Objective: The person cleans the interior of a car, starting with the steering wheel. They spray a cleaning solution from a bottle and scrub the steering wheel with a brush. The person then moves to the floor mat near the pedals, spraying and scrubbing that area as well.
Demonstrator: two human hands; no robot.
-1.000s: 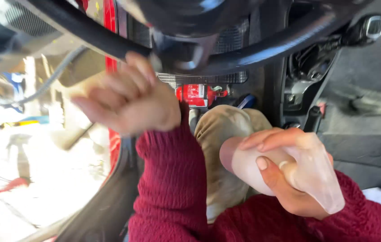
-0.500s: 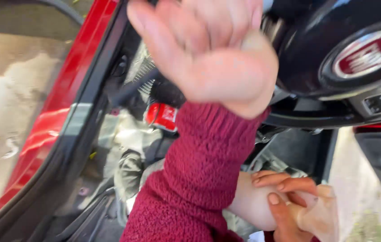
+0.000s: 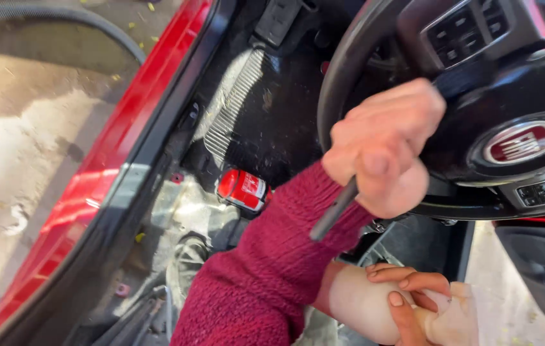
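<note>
Brush handle — slim, dark, straight — juts from the left hand, its grip fisted tight around it.

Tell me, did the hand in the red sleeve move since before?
Yes. The left hand was open and spread beside the steering wheel; now it is a fist closed around a thin dark tool, in front of the wheel's rim.
</note>
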